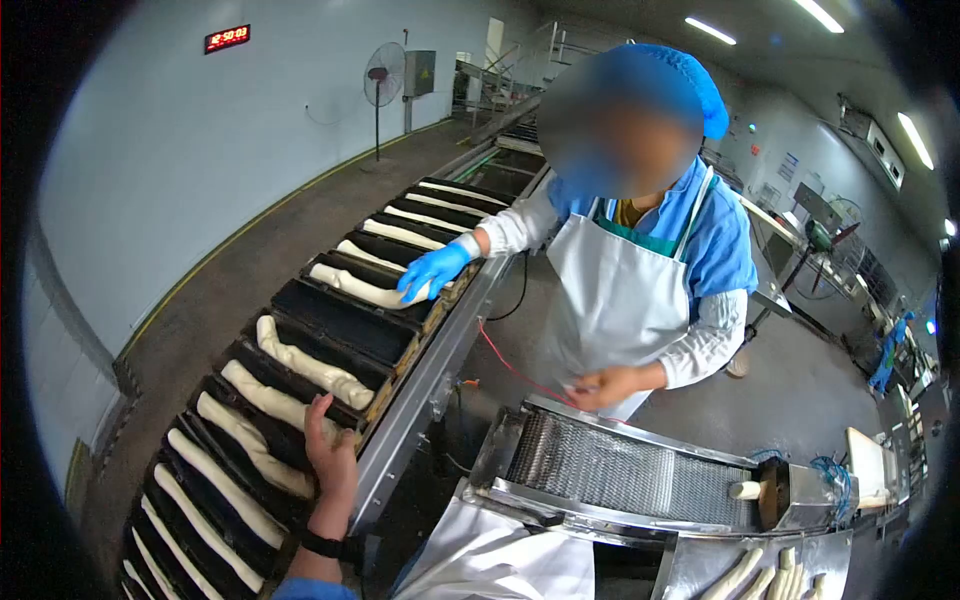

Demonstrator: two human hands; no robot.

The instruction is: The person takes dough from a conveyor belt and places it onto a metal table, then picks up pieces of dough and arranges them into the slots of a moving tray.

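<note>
My left hand (332, 450), bare with a black wristband, reaches over the near edge of the tray line. Its fingers are stretched out, right at the end of a long white dough strip (262, 396) in a black tray. Just beyond lies a thicker, folded dough strip (312, 365) in its own trough. My right hand is outside the view. Across the line a co-worker's blue-gloved hand (436, 272) rests on the end of another dough strip (355, 287); an unfilled trough (345, 322) lies between that strip and the folded one.
A metal rail (415, 390) edges the tray line. On the right is a mesh conveyor belt (630, 475) with a dough piece (745, 490) at its far end. Several dough strips lie on a steel tray (690, 565) below. The co-worker's apron (620, 290) is close to the belt.
</note>
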